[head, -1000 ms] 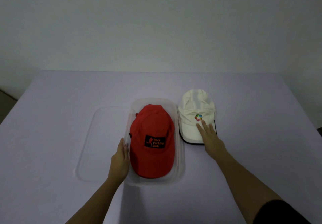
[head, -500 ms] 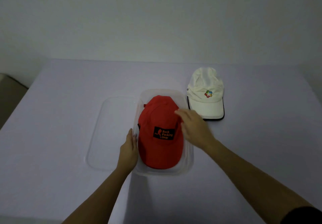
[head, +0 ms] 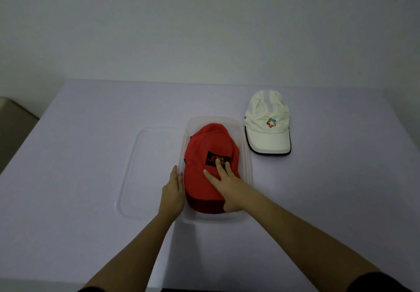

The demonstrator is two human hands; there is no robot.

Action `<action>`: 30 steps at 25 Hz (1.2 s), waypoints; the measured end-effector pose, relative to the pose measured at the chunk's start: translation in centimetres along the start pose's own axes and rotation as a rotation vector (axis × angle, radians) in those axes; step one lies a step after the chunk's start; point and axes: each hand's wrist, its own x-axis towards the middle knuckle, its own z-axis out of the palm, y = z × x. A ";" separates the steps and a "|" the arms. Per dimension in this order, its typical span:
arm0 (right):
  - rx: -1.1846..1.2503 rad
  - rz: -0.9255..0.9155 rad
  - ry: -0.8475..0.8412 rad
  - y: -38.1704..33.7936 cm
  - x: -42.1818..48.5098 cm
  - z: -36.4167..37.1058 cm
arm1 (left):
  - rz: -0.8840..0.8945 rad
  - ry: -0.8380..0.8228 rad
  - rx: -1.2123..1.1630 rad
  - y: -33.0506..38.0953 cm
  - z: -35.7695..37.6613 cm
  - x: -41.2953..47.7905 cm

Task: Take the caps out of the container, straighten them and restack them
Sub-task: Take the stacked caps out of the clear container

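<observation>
The red cap (head: 210, 155) sits in the clear container (head: 247, 155) near the middle of the desk (head: 79, 178), crown away from me, brim toward me, with a black patch on its front. My right hand (head: 227, 186) lies on it palm down, fingers spread across the front panel and over part of the patch, thumb low at the brim's near edge; whether the thumb is tucked under the brim I cannot tell, so the hand looks flat and apart rather than clamped. My right forearm runs in from the lower right, a dark sleeve just showing at the frame's edge.

My left hand (head: 173, 191) stands on edge against the container's left wall, fingers straight and together, pointing away from me, pressed to the plastic without wrapping it. That forearm comes in from the lower left.

Just left of the container, touching it, the clear lid (head: 136, 166) lies flat on the desk. The white cap (head: 268, 121) rests on the desk just right of the container's far end, brim toward me, with a dark edge and a small multicoloured logo on its front.

The desk is pale lilac, lit dimly. A plain pale wall rises behind it, and at the far left a beige surface shows past the desk's edge.
</observation>
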 end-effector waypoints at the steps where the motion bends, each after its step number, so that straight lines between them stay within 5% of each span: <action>1: 0.051 0.014 0.075 -0.1 -0.4 -0.6 | 0.002 0.002 0.002 0.1 0.0 0.0; 10: 0.323 -0.035 0.953 0.9 -7.9 -1.0 | -0.007 -0.014 -0.003 -0.3 -0.1 0.3; 15: 0.197 0.025 1.161 5.6 -13.2 3.5 | -0.010 -0.014 0.023 -0.8 0.1 0.7; 18: 0.067 0.235 1.079 10.1 -15.7 8.5 | -0.017 -0.019 0.030 -0.9 0.3 0.8; 23: -0.074 0.357 0.668 17.3 -18.3 12.7 | -0.025 -0.017 0.057 -1.3 0.2 0.9; 30: -0.056 0.576 0.335 24.1 -19.5 11.5 | -0.015 -0.003 0.048 -0.9 0.5 0.8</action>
